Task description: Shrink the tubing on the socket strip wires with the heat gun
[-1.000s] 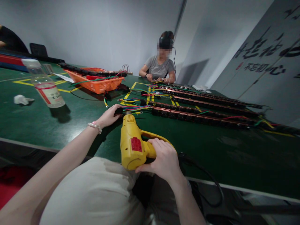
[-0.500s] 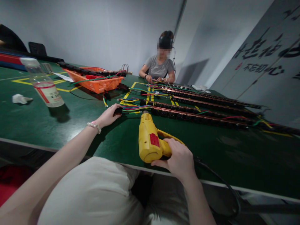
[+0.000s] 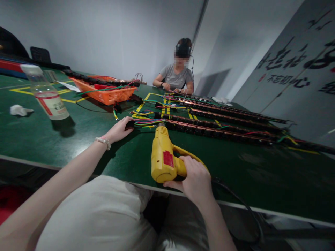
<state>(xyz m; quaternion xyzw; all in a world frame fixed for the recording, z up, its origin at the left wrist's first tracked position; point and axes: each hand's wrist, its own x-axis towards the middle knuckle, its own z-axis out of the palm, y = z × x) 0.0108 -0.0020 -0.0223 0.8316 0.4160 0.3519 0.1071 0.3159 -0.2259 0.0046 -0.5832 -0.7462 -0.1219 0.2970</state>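
Right hand point(image 3: 195, 179) wrapped round handle of yellow heat gun point(image 3: 163, 158), nozzle aimed forward at wire bundle point(image 3: 149, 122). Left hand point(image 3: 119, 129) ahead-left of gun, fingers closed on black end piece point(image 3: 130, 124) of near strip point(image 3: 209, 131), pinning it to table point(image 3: 78, 139). Judged: heating about to start at that end; other strips beyond still untouched. Green mat with yellow lines. Bottle point(image 3: 48, 99) far left of left hand, orange basket point(image 3: 110, 92) beyond. Co-worker point(image 3: 176, 75) seated opposite. Grey walls.
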